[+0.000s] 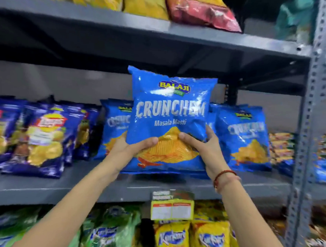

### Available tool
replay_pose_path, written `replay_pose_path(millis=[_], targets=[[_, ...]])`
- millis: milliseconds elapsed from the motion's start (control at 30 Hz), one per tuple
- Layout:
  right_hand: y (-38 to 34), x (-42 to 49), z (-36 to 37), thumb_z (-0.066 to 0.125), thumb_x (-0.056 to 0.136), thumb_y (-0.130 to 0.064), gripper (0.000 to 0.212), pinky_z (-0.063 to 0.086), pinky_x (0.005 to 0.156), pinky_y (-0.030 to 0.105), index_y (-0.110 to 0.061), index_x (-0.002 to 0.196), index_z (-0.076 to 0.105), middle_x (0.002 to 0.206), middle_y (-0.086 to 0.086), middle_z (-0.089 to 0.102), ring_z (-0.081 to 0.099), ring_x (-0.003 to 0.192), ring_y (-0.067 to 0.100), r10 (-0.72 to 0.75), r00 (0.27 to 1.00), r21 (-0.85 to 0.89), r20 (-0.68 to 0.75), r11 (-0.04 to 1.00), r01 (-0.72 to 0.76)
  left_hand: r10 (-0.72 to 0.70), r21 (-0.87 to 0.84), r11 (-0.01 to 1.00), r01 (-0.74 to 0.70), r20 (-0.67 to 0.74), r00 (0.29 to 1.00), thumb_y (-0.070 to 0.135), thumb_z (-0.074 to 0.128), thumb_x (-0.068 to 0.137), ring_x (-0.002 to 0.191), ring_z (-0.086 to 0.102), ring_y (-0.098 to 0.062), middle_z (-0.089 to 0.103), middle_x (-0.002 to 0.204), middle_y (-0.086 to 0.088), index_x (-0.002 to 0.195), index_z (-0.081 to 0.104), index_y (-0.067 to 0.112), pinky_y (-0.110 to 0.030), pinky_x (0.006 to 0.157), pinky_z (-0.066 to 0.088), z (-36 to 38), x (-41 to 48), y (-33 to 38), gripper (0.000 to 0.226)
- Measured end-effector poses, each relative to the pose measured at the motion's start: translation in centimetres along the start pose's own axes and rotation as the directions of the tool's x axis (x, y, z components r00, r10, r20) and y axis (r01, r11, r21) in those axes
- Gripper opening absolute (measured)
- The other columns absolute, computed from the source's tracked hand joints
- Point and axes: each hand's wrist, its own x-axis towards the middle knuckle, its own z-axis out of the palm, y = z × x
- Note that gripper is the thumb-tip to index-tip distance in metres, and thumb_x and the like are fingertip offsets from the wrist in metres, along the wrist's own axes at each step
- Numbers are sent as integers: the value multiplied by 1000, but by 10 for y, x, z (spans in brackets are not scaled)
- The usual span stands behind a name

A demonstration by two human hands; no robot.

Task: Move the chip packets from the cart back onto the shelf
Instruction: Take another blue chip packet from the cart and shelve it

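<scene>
A blue Crunchem chip packet stands upright just above the front of the grey middle shelf. My left hand grips its lower left edge, thumb across the front. My right hand grips its lower right part, with a red thread on the wrist. Behind the held packet, two matching blue Crunchem packets stand on the shelf: a left one and a right one. The cart is out of view.
Dark blue Lay's packets fill the shelf's left side. A price tag hangs from the shelf edge. Yellow Kurkure packets and green packets sit below. Yellow and red packets lie on the top shelf. A perforated grey upright stands right.
</scene>
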Motion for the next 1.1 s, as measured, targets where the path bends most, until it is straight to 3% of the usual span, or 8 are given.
replay_pose_path(millis=[67, 133, 267, 400, 533, 667, 833, 1100], targets=[[1, 14, 26, 80, 72, -14, 60, 44, 71, 0, -23, 117, 42, 100, -16, 53, 56, 77, -22, 3, 1000, -20, -28, 1000, -4, -25, 19, 999, 26, -73, 997, 51, 80, 42, 85, 69, -17, 72, 107, 0, 107, 63, 23, -28, 72, 52, -24, 8, 0, 72], [1, 20, 53, 78, 74, -9, 57, 40, 56, -4, -23, 116, 41, 86, -18, 47, 54, 66, -21, -38, 998, -93, -56, 995, 33, -52, 28, 998, 56, -126, 991, 53, 82, 39, 88, 69, -19, 71, 110, -2, 113, 61, 19, -37, 78, 54, -44, 13, 0, 85], [13, 31, 94, 83, 68, -21, 70, 43, 70, 4, -14, 128, 47, 100, -6, 55, 54, 88, -1, -87, 995, -138, -53, 987, 79, -86, 38, 995, 94, -175, 981, 57, 85, 31, 94, 69, -19, 70, 111, -2, 116, 59, 19, -34, 76, 56, -78, 21, -4, 97], [28, 32, 122, 85, 63, -33, 77, 53, 92, 34, -10, 127, 49, 116, 9, 67, 65, 103, 21, -94, 995, -219, -33, 972, 85, -129, 15, 991, 135, -204, 970, 59, 87, 22, 93, 70, -18, 70, 111, -1, 119, 57, 17, -32, 76, 56, -105, 25, -18, 110], [35, 26, 130, 77, 75, -22, 64, 45, 69, 8, -13, 129, 43, 87, -7, 60, 62, 84, 10, -108, 994, -327, -3, 940, 101, -205, 3, 978, 209, -176, 963, 54, 89, 26, 93, 71, -20, 71, 111, -6, 120, 56, 13, -36, 82, 55, -116, 23, -37, 108], [42, 17, 133, 71, 79, -35, 75, 45, 98, 41, -14, 140, 32, 103, 13, 59, 56, 107, 30, -91, 996, -432, -9, 899, 79, -234, 26, 969, 247, -240, 942, 49, 87, 35, 91, 70, -26, 70, 109, -9, 121, 53, 13, -45, 84, 56, -114, 24, -45, 99], [42, 3, 132, 66, 84, -32, 77, 30, 107, 35, -10, 145, 25, 143, 13, 41, 36, 134, 28, -187, 982, -542, -34, 829, 139, -94, 267, 944, 194, -344, 934, 46, 83, 56, 113, 57, -22, 54, 133, -6, 135, 42, 15, -37, 91, 51, -108, 15, -36, 95], [48, -21, 186, 64, 72, -32, 54, 37, 96, 43, -15, 122, 51, 123, 14, 58, 42, 114, 24, -632, 774, -825, -31, 454, 338, 312, 622, 781, -50, -320, 895, 24, 76, 73, 126, 44, -16, 47, 139, -2, 134, 41, 18, -41, 104, 41, -157, -16, 6, 71]])
